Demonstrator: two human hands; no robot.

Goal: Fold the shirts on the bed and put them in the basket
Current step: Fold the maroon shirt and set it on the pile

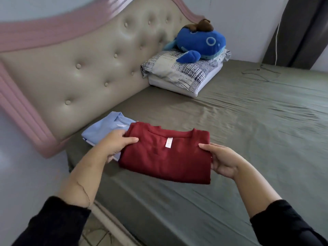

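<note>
Bed (248, 121): covered by a grey-green sheet, lightly creased; taken as the landmark for all positions below.
Headboard (85, 64): tufted and pink-edged, at the far left end of the bed.
Pillow (184, 71): patterned, stacked at the head of the bed, with a blue plush toy (200, 45) laid on top.
Red shirt (166, 155): folded to a flat rectangle, collar and label uppermost, held at the near left edge of the bed; whether it is rested on the sheet or lifted just clear cannot be told.
Blue shirt (104, 128): folded, laid on the bed beside the headboard, partly overlapped by the red shirt.
Basket: not seen.
Left hand (115, 144): grip closed on the red shirt's left edge, thumb on top.
Right hand (221, 160): grip closed on the right edge likewise.
Handling: judged light, soft and limp; the fold is likely to sag or open unless both side edges are supported, fingers beneath.
</note>
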